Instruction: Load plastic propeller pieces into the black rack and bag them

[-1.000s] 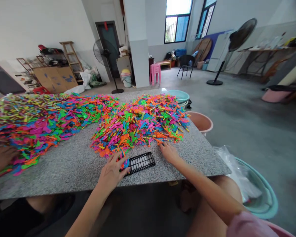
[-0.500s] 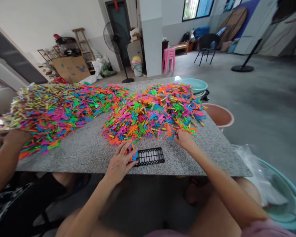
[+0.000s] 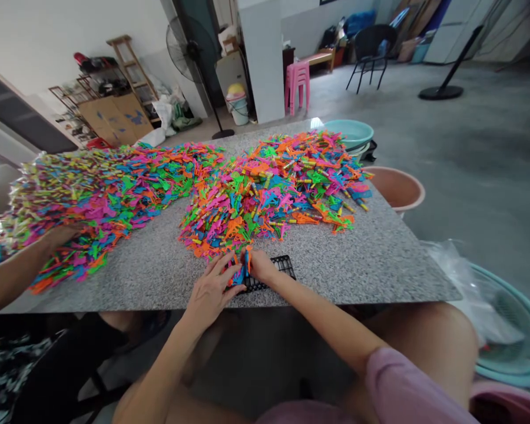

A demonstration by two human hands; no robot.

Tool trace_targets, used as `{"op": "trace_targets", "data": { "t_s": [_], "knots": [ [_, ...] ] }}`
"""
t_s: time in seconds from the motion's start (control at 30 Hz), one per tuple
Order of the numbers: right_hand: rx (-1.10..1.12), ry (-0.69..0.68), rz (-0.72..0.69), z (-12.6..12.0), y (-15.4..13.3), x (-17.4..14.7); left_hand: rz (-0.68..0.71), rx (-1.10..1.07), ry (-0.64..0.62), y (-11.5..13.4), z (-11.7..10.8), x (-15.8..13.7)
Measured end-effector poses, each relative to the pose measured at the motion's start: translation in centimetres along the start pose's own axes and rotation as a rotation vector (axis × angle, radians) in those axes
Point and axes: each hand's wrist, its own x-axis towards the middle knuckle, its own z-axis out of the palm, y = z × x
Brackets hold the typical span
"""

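A black plastic grid tray [image 3: 286, 265] lies near the front edge of the table. Over its left end, my left hand [image 3: 209, 288] curls its fingers and thumb around several small plastic toy pieces [image 3: 237, 275], blue and orange among them, that stand in the tray. My right hand [image 3: 262, 266] is closed at the tray's middle, pinching a blue and orange plastic toy piece [image 3: 247, 259] beside those pieces. Its fingertips are partly hidden. Just behind both hands is a heap of bright plastic toy pieces [image 3: 269, 194], some of them pistol-shaped, in orange, pink, green and blue.
A second, larger heap [image 3: 110, 188] covers the left of the speckled stone table [image 3: 159, 259]; a co-worker's hand [image 3: 64, 235] reaches into it. Beyond the table's right side stand a blue basin [image 3: 351, 131] and a brown basin [image 3: 397, 188]. A clear plastic bag [image 3: 463, 288] hangs near the right corner.
My right hand has moved left from the heap's front edge to the tray, carrying a plastic toy piece. My left hand stays at the tray. The co-worker's hand has shifted right, and the view has tilted down.
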Motion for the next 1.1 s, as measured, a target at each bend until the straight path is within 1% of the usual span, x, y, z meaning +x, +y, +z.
{"op": "trace_targets", "data": {
  "t_s": [0.07, 0.13, 0.2, 0.27, 0.37, 0.5, 0.67, 0.87, 1.1],
  "knots": [
    [-0.135, -0.035, 0.015, -0.6, -0.5, 0.6, 0.002, -0.001, 0.024, 0.1, 0.1, 0.0],
    [-0.209, -0.071, 0.043, -1.2, -0.8, 1.2, -0.008, 0.012, 0.053, 0.3, 0.1, 0.0],
    [-0.217, -0.124, 0.041, -1.6, -1.2, 1.7, -0.021, 0.029, 0.071, 0.3, 0.2, 0.1],
    [-0.21, -0.139, 0.034, -1.8, -1.4, 1.9, -0.007, 0.038, 0.057, 0.2, 0.3, 0.2],
    [-0.211, -0.129, 0.04, -1.6, -1.4, 1.7, 0.026, 0.06, -0.006, -0.4, 0.4, 0.7],
    [-0.222, -0.136, 0.032, -1.1, -1.2, 1.6, -0.008, 0.082, -0.067, -0.5, 0.4, 1.3],
    [-0.219, -0.108, 0.045, -0.8, -1.5, 1.7, -0.059, 0.089, -0.064, -0.1, 0.3, 1.5],
    [-0.233, -0.053, 0.04, -0.7, -2.2, 0.5, -0.032, 0.101, -0.117, -0.5, 0.2, 1.4],
    [-0.263, -0.05, 0.028, -0.6, -2.2, 0.6, -0.037, 0.139, -0.066, -0.3, 0.0, 1.1]
  ]
}}
